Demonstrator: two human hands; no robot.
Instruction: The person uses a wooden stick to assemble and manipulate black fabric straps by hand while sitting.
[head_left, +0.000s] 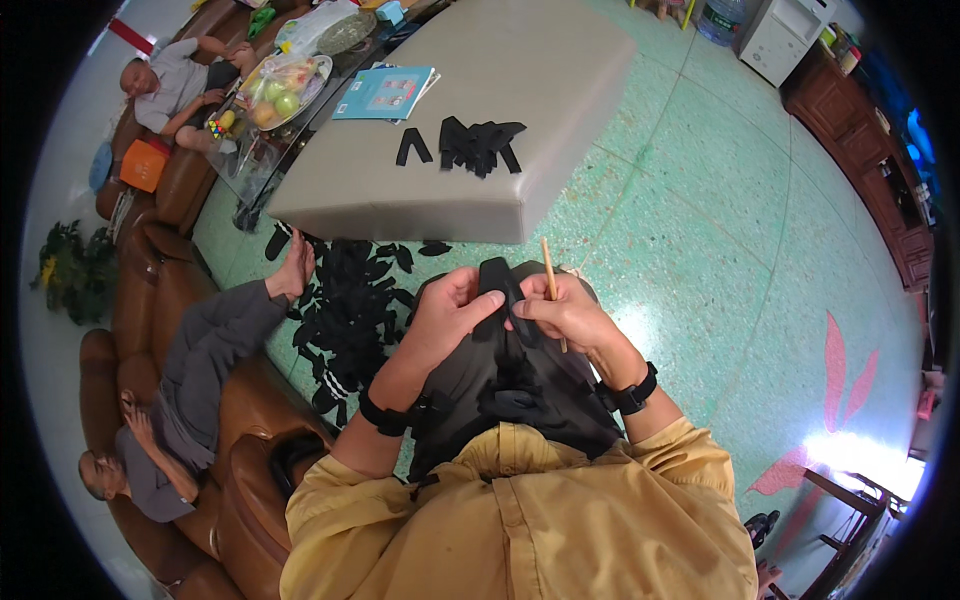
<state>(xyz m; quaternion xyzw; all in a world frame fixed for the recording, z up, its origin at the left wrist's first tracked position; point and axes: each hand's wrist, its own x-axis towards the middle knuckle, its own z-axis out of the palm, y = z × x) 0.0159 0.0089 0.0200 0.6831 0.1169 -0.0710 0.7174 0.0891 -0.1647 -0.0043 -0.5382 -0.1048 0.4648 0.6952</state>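
Above my lap, my left hand (450,312) is closed on a folded black fabric strip (493,275), thumb pressed on its front. My right hand (574,312) pinches the strip's right side between thumb and finger. A thin wooden stick (547,258) is also gripped in that hand, standing nearly upright, its lower end poking out below the fingers. More black fabric (505,400) lies on my lap. Ahead, a bunch of black strips (478,146) and a single bent strip (413,146) rest on a grey padded bench.
Black fabric pieces (350,300) are heaped on the green floor, left of my knees. The grey bench (400,205) also bears blue booklets (385,93). Two people sit or recline on brown sofas (255,400) at left; one bare foot (293,265) reaches near the heap.
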